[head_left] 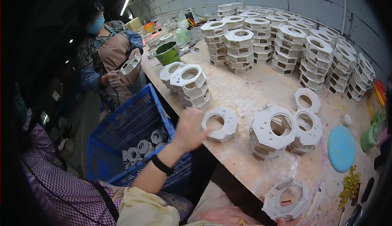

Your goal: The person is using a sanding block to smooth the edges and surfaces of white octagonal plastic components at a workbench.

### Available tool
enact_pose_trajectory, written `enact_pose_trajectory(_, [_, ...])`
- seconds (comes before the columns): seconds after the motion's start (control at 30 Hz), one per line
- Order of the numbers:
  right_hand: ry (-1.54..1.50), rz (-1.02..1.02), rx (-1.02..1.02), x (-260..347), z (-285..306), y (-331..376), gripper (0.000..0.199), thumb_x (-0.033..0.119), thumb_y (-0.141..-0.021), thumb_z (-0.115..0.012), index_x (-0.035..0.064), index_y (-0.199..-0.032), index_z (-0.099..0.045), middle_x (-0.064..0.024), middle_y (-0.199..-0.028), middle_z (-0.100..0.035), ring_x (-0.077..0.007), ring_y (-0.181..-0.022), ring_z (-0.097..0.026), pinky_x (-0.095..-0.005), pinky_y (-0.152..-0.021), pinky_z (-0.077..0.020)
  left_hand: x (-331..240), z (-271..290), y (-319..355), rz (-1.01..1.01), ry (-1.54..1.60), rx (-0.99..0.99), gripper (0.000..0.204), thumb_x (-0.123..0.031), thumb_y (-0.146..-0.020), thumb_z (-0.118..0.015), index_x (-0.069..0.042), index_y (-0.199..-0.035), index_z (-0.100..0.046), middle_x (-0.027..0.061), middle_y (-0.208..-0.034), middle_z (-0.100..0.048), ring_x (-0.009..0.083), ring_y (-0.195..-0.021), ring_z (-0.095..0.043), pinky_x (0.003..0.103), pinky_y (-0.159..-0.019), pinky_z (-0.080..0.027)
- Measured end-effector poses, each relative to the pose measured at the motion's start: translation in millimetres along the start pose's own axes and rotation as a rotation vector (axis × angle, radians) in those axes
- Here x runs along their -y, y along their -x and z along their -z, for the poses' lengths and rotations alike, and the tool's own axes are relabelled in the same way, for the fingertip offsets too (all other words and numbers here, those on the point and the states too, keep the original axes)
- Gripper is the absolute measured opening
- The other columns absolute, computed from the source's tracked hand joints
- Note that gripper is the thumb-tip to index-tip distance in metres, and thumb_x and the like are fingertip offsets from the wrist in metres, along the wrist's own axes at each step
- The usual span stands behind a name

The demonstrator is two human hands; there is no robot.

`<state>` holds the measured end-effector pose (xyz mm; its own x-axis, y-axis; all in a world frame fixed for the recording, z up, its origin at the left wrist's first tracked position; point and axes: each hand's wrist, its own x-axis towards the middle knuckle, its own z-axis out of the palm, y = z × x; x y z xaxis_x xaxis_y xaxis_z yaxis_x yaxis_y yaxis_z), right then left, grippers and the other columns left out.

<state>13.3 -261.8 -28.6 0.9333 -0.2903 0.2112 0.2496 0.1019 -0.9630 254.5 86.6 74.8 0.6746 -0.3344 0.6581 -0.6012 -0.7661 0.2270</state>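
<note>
My left hand (188, 130), with a black band at the wrist, is slightly blurred beside a white octagonal ring-shaped casting (230, 128) near the table's edge. Its thumb stretches toward the ring, apart from the other fingers, so the hand looks open; whether it touches the ring I cannot tell. At the bottom, the fingertips of my right hand (289, 221) grip the near edge of another white octagonal frame (267, 203), tilted to show its hollow inside. Most of the right hand is hidden. A short stack of octagonal castings (261, 130) stands between the two hands.
Many tall stacks of castings (292, 42) fill the table's far side. A blue plastic crate (118, 124) holding several grey-white pieces stands left of the table. Also present are a green bucket (168, 55), a blue disc (342, 148) and a person in an apron (116, 54) holding a casting.
</note>
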Motion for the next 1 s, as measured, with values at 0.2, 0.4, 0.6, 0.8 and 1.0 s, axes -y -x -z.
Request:
enact_pose_trajectory(0.2, [0.184,0.082,0.01,-27.1,23.6,14.0,0.08,0.03,-0.069,-0.076,-0.0071,-0.127,-0.036,-0.0181,-0.119,-0.048,-0.0241,-0.103,-0.05,-0.035,-0.084,-0.0436,80.6,55.5,-50.4,0.242,-0.239,-0.085,0.051,-0.024,-0.067,-0.073,-0.002,-0.107,-0.051,0.0194,-0.109,-0.045,0.0344,-0.103,-0.045,0.039,-0.09,-0.037])
enact_pose_trajectory(0.4, [0.257,0.11,0.002,-32.0,31.5,16.5,0.086,0.031,-0.069,-0.076,-0.0075,-0.131,-0.031,-0.0186,-0.124,-0.044,-0.0241,-0.108,-0.047,-0.0357,-0.088,-0.0413,100.1,47.9,-84.1,0.402,-0.097,0.305,0.054,-0.028,-0.068,-0.073,-0.011,-0.116,-0.055,0.0211,-0.124,-0.034,0.0365,-0.122,-0.032,0.039,-0.101,-0.031])
enact_pose_trajectory(0.6, [0.183,0.004,-0.078,-16.3,15.6,15.5,0.088,0.033,-0.069,-0.076,-0.0084,-0.131,-0.03,-0.0191,-0.125,-0.043,-0.024,-0.108,-0.047,-0.0362,-0.088,-0.0414,124.9,27.5,-83.6,0.337,-0.133,0.189,0.029,-0.017,-0.07,-0.072,-0.007,-0.095,-0.061,0.0178,-0.113,-0.045,0.0334,-0.112,-0.043,0.037,-0.093,-0.039])
enact_pose_trajectory(0.8, [0.217,0.015,-0.064,-18.8,20.6,20.0,0.088,0.036,-0.07,-0.075,-0.0087,-0.131,-0.029,-0.0197,-0.125,-0.044,-0.0249,-0.108,-0.047,-0.0361,-0.087,-0.0414,152.6,29.3,-80.4,0.23,-0.186,-0.198,0.015,-0.006,-0.071,-0.067,-0.003,-0.081,-0.057,0.0152,-0.085,-0.052,0.0336,-0.088,-0.05,0.04,-0.078,-0.041])
enact_pose_trajectory(1.0, [0.372,0.162,-0.02,-41.9,40.1,26.2,0.089,0.038,-0.072,-0.074,-0.0083,-0.132,-0.028,-0.0198,-0.127,-0.042,-0.025,-0.109,-0.046,-0.0361,-0.087,-0.0417,95.4,57.7,-79.6,0.035,-0.189,-0.433,0.014,0.0,-0.07,-0.063,-0.001,-0.079,-0.051,0.0178,-0.09,-0.05,0.0339,-0.093,-0.049,0.039,-0.081,-0.04])
